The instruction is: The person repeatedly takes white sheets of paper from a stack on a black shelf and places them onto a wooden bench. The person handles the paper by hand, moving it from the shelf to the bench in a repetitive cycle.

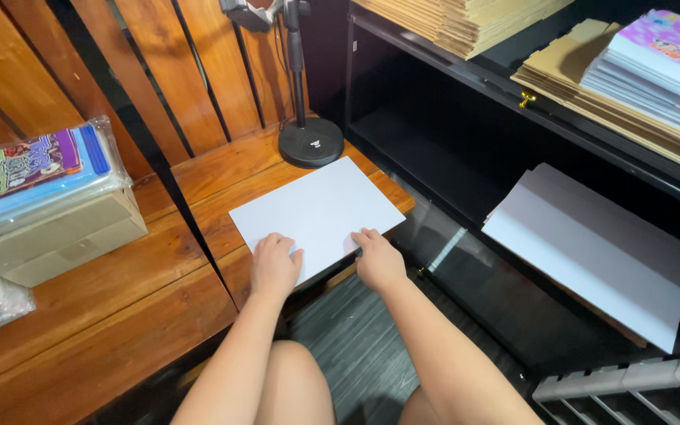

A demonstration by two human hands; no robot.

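Note:
A white rectangular sheet (318, 209) lies flat on a small wooden table (230, 169). My left hand (274, 266) rests on the sheet's near edge with fingers curled down on it. A little to its right, my right hand (378, 260) presses the sheet's near right corner. Both hands lie on top of the sheet; neither lifts it. My forearms and knees show at the bottom of the view.
A black round stand base (311, 142) with a pole sits just behind the sheet. A cardboard box with colourful packets (45, 208) stands at left. At right, a black shelf unit holds a stack of white sheets (592, 248), brown cardboard (466, 24) and more papers (655, 71).

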